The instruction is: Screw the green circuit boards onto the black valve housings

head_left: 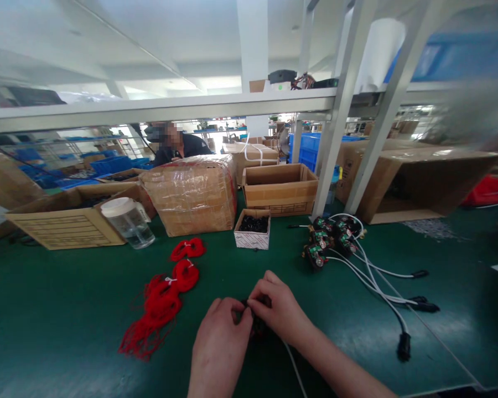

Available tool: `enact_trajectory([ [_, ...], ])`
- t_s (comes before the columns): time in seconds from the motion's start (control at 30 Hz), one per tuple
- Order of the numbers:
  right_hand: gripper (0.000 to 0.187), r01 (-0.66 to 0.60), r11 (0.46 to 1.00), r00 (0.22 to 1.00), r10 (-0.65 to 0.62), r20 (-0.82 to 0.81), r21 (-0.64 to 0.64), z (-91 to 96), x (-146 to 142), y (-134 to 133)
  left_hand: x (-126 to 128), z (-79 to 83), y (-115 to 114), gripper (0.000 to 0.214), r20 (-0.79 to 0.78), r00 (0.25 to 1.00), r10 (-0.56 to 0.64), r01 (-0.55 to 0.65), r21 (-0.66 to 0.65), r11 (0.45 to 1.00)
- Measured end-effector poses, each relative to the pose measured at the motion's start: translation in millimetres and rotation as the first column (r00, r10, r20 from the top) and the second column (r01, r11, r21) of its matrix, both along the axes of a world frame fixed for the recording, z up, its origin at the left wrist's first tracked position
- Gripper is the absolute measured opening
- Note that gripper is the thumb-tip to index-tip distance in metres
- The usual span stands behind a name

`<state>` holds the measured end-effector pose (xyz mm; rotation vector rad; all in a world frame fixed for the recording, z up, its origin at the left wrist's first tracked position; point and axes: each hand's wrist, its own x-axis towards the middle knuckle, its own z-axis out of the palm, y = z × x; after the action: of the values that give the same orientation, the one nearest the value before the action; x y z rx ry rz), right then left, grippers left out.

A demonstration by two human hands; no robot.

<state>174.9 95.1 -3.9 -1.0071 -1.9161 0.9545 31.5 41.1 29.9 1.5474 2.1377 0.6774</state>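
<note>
Low over the green bench, my left hand (224, 331) and my right hand (276, 304) meet at a small dark part with a white cable (258, 329). Thumb and fingers of both hands are pinched together on its upper side. My hands cover most of the part, so its exact kind is hidden. Its white cable runs out below my right wrist toward the bench's front. Left of my hands lie bundles of red wire (161, 304), some tied with white. Ahead stands a small white box (252, 237) of tiny black pieces.
To the right lie several circuit-board assemblies (321, 243) with white cables ending in black connectors (404, 346). A water jug (128, 222), a taped carton (191, 196) and open boxes (280, 193) line the back. Metal posts (336, 116) carry a shelf. A person (193, 146) sits beyond.
</note>
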Motion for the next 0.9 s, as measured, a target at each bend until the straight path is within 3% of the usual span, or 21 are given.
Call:
enact_trajectory([
  [0.13,0.019,0.003,1.000,1.000,-0.003,-0.014,0.002,-1.8,0,0,3,4.1,5,0.013,-0.007,1.000,0.022,-0.022,-0.015,1.000],
  [0.27,0.019,-0.002,1.000,1.000,0.002,-0.023,0.003,-3.4,1,0,-3,6.0,4,0.019,0.182,0.982,0.045,-0.027,-0.097,0.995],
  [0.37,0.020,-0.003,1.000,0.999,0.004,-0.034,0.014,-5.4,2,0,-15,-1.2,0,0.028,0.359,0.933,0.018,0.015,-0.088,0.996],
  [0.5,0.020,-0.005,1.000,0.999,0.005,-0.041,0.010,-6.8,2,1,-27,-19.3,-9,0.034,0.450,0.892,0.045,-0.045,-0.012,0.999],
  [0.63,0.021,-0.005,1.000,0.999,0.006,-0.048,0.007,-4.9,2,0,-28,-32.1,-21,0.042,0.436,0.899,0.046,-0.029,-0.045,0.999],
  [0.9,0.021,-0.011,1.000,0.999,0.011,-0.048,-0.003,-1.5,2,0,-15,-32.0,-23,0.051,0.316,0.942,0.113,-0.084,-0.104,0.991],
])
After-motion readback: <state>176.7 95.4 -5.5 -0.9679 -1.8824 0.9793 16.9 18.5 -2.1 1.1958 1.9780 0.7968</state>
